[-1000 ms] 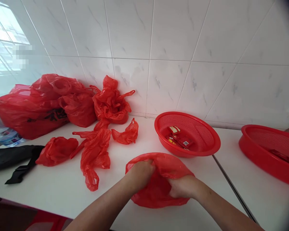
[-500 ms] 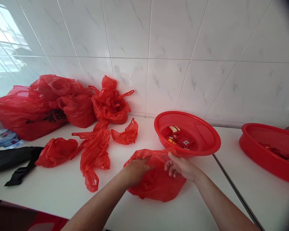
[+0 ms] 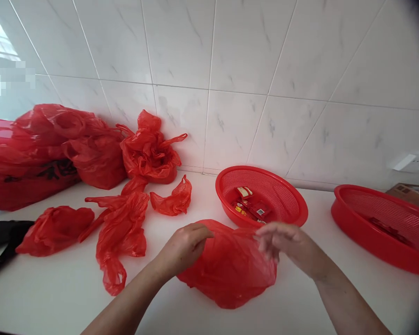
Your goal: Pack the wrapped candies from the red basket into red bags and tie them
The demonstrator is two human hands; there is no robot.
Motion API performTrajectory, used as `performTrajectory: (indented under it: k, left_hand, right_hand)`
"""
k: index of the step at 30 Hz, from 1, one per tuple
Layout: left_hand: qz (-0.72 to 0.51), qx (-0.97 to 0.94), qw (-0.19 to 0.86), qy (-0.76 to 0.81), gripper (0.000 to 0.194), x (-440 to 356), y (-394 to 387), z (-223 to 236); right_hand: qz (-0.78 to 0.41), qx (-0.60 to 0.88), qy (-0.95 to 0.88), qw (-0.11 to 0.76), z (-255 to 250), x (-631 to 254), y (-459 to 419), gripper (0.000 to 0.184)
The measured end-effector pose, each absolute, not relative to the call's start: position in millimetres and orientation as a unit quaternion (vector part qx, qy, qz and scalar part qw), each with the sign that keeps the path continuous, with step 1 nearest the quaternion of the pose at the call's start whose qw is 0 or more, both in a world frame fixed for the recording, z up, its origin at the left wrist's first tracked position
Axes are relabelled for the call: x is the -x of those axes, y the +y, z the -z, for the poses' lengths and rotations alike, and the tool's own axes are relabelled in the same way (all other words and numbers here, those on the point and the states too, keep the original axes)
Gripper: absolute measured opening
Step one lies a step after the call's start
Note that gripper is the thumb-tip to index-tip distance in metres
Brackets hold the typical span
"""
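Note:
A crumpled red plastic bag (image 3: 230,270) lies on the white counter (image 3: 56,298) in front of me. My left hand (image 3: 183,246) pinches the bag's upper left edge with its fingers curled. My right hand (image 3: 286,244) is at the bag's upper right edge, smeared by motion, so its fingers are not clear. Just behind the bag stands a red mesh basket (image 3: 282,195) holding a few small red packets (image 3: 251,207).
Several loose red bags (image 3: 120,230) lie to the left, with fuller red bags (image 3: 49,153) against the tiled wall. A second red basket (image 3: 384,223) stands at the right. A black strap (image 3: 0,237) lies at the far left edge.
Both hands came out from pressing down in the bag and rose to its top edge. The bag's mouth has lifted. The view shifted slightly to the right.

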State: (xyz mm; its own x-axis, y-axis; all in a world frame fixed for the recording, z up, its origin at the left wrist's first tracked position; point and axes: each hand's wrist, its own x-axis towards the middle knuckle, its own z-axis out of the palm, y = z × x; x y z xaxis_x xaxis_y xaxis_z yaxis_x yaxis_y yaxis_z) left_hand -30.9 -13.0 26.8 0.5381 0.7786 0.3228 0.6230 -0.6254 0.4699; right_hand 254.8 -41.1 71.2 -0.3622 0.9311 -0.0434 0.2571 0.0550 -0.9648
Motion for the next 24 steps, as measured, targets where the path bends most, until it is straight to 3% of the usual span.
performTrajectory:
  k: [2, 5, 11, 15, 18, 20, 24]
  left_hand:
    - [-0.308, -0.833, 0.116, 0.445, 0.025, 37.9, -13.6, -25.8]
    - [-0.323, -0.766, 0.099, 0.548, 0.012, 52.6, -14.7, -20.4]
    - [-0.251, -0.709, 0.298, 0.587, 0.036, 75.2, -28.6, -10.7]
    - [-0.278, -0.697, 0.316, 0.58, 0.041, 76.4, -31.4, -1.2]
    - [-0.312, -0.666, 0.331, 0.591, 0.042, 71.9, -31.6, 8.5]
    - [-0.333, -0.65, 0.341, 0.592, 0.043, 68.4, -32.8, 17.2]
    - [-0.399, -0.635, 0.339, 0.568, 0.046, 64.9, -35.4, 41.0]
  right_hand:
    - [-0.334, 0.554, -0.657, 0.386, -77.1, -261.3, -29.2, 0.029]
    - [-0.167, 0.62, -0.685, 0.345, -74.5, -269.8, -14.5, 0.028]
    - [-0.174, 0.616, -0.745, 0.185, -65.8, -286.7, -13.8, 0.033]
    - [-0.156, 0.634, -0.742, 0.151, -71.4, -291.0, 6.8, 0.036]
    - [-0.145, 0.66, -0.735, 0.058, -70.6, -289.1, 41.6, 0.035]
    - [-0.166, 0.665, -0.728, 0.004, -65.8, -286.0, 65.8, 0.046]
    - [-0.211, 0.671, -0.708, -0.066, -53.0, -276.3, 99.8, 0.095]
